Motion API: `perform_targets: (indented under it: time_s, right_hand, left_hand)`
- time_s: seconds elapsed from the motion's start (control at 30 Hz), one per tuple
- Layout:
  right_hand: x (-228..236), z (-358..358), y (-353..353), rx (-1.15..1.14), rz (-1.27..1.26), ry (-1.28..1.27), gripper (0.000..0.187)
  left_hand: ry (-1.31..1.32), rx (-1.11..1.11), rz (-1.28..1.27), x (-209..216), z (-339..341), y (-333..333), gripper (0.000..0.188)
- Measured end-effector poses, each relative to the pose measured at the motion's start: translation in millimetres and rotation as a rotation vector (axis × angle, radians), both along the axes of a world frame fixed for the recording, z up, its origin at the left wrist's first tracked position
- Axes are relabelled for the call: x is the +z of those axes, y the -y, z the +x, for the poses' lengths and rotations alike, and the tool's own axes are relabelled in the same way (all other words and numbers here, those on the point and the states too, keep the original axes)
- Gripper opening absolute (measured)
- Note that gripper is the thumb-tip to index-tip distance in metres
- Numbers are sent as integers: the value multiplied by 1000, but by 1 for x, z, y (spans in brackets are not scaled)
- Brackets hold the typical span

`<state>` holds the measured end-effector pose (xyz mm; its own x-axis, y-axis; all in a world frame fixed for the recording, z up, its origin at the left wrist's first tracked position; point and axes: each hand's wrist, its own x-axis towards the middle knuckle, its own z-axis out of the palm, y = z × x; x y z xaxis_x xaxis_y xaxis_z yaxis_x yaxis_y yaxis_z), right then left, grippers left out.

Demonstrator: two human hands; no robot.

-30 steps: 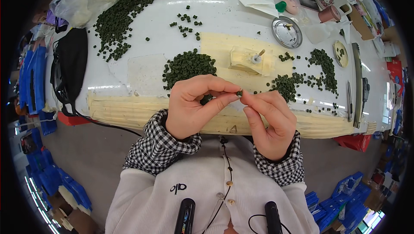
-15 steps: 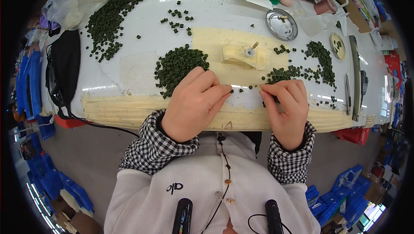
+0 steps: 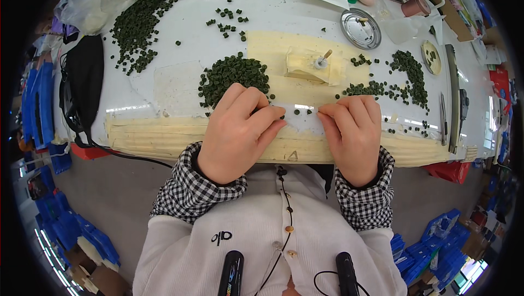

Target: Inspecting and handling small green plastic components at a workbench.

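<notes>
At the near edge of the table, my left hand (image 3: 236, 135) is closed in a pinch, with a small dark green piece (image 3: 283, 117) at its fingertips. Just behind it lies a heap of short, round dark green pieces (image 3: 232, 78). My right hand (image 3: 353, 138) is also pinched, fingertips pointing left; what they hold, if anything, is hidden. Two loose pieces (image 3: 297, 112) rest on the white surface between the hands. Beyond them stands a tape-covered block (image 3: 305, 68) with a short upright stick. More green pieces (image 3: 367, 89) are scattered behind my right hand.
A larger green heap (image 3: 136, 28) spreads at the far left, near a clear plastic bag (image 3: 90, 4). Back right are a round metal lid (image 3: 360, 28), a small dish (image 3: 430, 57) and a pink cup (image 3: 416, 6). Tweezers (image 3: 442, 116) lie at the right. A black mask-like cloth (image 3: 83, 86) is left.
My right hand has moved left and its fingertips have come together, nearer the loose pieces. My left hand has shifted slightly left. The whole view has shifted a little.
</notes>
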<state>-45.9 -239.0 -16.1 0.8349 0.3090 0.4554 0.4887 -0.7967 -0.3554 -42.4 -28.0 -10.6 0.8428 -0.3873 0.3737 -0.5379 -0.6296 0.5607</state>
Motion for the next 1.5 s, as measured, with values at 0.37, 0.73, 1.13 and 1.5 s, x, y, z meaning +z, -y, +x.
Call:
perform_targets:
  time_s: [0.37,0.73,1.13,1.5]
  right_hand:
    - [10,-13,3,-109,539,-264,14]
    - [17,-19,-5,15,1290,-776,11]
    - [10,-16,-20,164,1237,-641,11]
    - [9,-16,-24,87,1128,-503,14]
  left_hand:
    - [152,-47,105,-11,8,39,25]
    - [-774,-83,-988,8,3,21,11]
    - [-981,-144,-1228,6,0,13,20]
    - [-910,-185,-1223,-1,-3,13,20]
